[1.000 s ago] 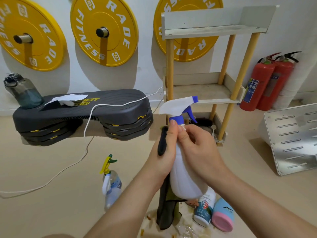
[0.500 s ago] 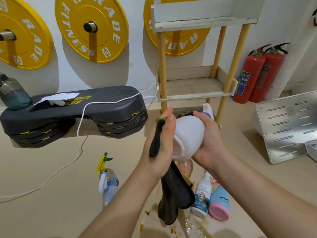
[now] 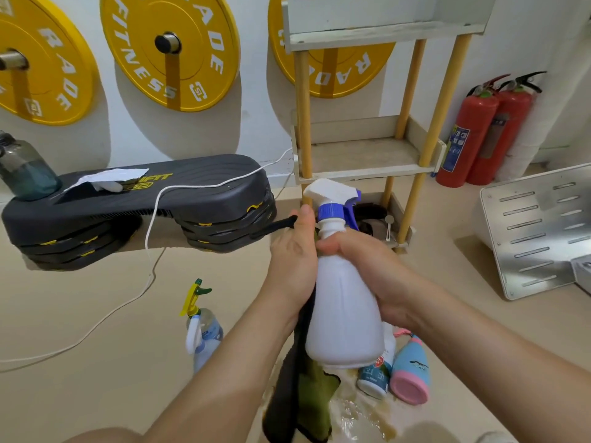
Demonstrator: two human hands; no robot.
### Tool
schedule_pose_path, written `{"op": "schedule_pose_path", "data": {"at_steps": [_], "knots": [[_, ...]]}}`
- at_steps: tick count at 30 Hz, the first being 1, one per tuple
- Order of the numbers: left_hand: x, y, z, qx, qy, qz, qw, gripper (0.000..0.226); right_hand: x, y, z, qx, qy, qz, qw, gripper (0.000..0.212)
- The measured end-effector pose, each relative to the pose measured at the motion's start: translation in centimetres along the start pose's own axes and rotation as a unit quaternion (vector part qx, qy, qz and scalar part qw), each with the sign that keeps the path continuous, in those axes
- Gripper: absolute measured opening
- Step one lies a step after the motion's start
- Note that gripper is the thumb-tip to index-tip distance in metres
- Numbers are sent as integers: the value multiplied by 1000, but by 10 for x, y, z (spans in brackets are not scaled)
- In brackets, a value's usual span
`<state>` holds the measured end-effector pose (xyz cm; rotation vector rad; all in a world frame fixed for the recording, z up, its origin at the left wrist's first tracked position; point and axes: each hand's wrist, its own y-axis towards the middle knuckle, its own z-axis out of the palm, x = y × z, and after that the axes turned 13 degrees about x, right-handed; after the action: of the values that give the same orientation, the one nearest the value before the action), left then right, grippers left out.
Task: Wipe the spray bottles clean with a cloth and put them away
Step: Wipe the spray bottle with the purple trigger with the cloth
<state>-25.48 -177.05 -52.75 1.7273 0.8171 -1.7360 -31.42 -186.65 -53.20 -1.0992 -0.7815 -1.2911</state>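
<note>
Tipped on its side half a second ago, the white spray bottle [image 3: 345,314] now stands upright in the air, its blue-collared trigger head on top. The right hand [image 3: 367,270] wraps round its shoulder, just under the neck, fingers curled onto the plastic. The left hand [image 3: 292,260] grips a dark cloth [image 3: 300,394] and holds it flat against the bottle's left side; one end of the cloth pokes out past the thumb and the rest hangs down below the bottle's base.

Under the held bottle, on the floor, a small labelled bottle [image 3: 375,375] and a pink-and-blue bottle [image 3: 411,369] lie touching each other at the edge of a wet brownish spill [image 3: 355,417]. Lower left of it stands a clear bottle with a yellow-green trigger [image 3: 201,327]. Straight behind it is a wooden shelf rack [image 3: 367,155] against the wall. Left of the bottle a black step platform [image 3: 144,199] carries a white cable [image 3: 150,244] and a tinted water jug [image 3: 25,174], with yellow weight plates [image 3: 169,49] on the wall above. Off to its right stand two red fire extinguishers [image 3: 467,135] and a slotted metal panel [image 3: 537,231].
</note>
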Motion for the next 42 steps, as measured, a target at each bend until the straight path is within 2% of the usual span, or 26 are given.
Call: {"op": "schedule_pose_path", "data": {"at_steps": [2,4,7,8,10,12,14,15,16,18,21,23,24,25,27,29,31,32,34,36,37,39,41,42], "knots": [[7,-1,-1,30,-2,-6,1000,32,3,1,-3,-30,-31,-22,999,8],[10,-4,-3,111,-9,-30,993,38,10,2,-11,-66,-29,-44,996,11],[12,-9,-16,203,17,-76,976,38,17,3,-22,-119,-40,-45,991,37],[12,-10,-20,213,41,-78,973,37,19,3,-25,-133,-43,-46,989,37],[14,-6,-29,208,130,-65,967,35,19,3,-30,-160,-41,-52,985,25],[15,-4,-39,179,260,-56,947,30,21,3,-34,-184,-10,-47,982,19],[13,-6,-44,192,403,-61,893,5,25,3,-41,-197,42,-46,978,20],[14,-8,-45,214,431,-65,874,15,28,3,-44,-201,73,-49,976,20],[18,-9,-44,227,423,-77,874,25,30,3,-47,-203,104,-53,972,19],[23,-11,-41,221,344,-81,909,31,33,4,-52,-201,154,-62,965,15],[16,-11,-39,166,115,-56,978,45,34,6,-57,-210,207,-74,953,18],[8,-12,-38,163,-12,-19,986,39,30,8,-56,-222,227,-79,945,15],[6,-12,-35,171,-61,-1,983,28,28,10,-56,-234,234,-83,940,15],[2,-14,-31,184,-103,13,977,27,26,11,-55,-246,241,-89,935,17],[1,-17,-23,193,-176,32,965,42,23,14,-51,-262,264,-98,923,27],[1,-18,-14,154,-143,90,973,47,21,16,-45,-263,284,-98,917,34],[2,-16,-8,76,8,173,982,47,19,17,-38,-242,309,-97,914,40],[4,-14,-6,29,93,198,975,47,18,17,-33,-239,314,-91,914,42],[9,-11,-1,-44,215,209,953,45,18,16,-21,-251,286,-76,922,36],[11,-9,9,-85,204,196,955,36,17,15,-9,-282,249,-69,924,24],[12,-6,12,-103,133,188,968,33,19,14,-3,-277,250,-78,924,20],[6,-2,12,-126,-92,144,977,35,22,13,9,-266,230,-131,927,7],[-2,3,1,-68,-310,57,946,46,25,12,16,-284,129,-203,928,7],[-5,3,-5,-25,-368,8,929,45,26,11,19,-286,74,-234,926,9]]}}
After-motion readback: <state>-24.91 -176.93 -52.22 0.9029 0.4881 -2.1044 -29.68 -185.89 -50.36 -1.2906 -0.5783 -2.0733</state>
